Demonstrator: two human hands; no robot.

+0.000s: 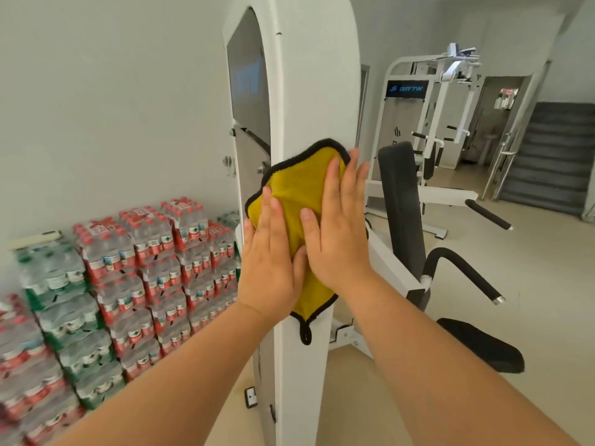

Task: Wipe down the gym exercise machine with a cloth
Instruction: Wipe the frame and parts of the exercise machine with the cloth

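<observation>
- Yellow cloth [297, 188] with a black edge lies flat on the near face of the white machine column [310, 91], at the middle of its height.
- Left hand [270, 262] and right hand [338, 226] press on the cloth side by side, fingers straight and spread, not curled around it.
- Black back pad [399, 204] and curved handle [463, 272] stand just right of the column.
- Stacked packs of water bottles [145, 252] fill the left side by the wall.
- Far right are a second machine [418, 107] and stairs [553, 156].
</observation>
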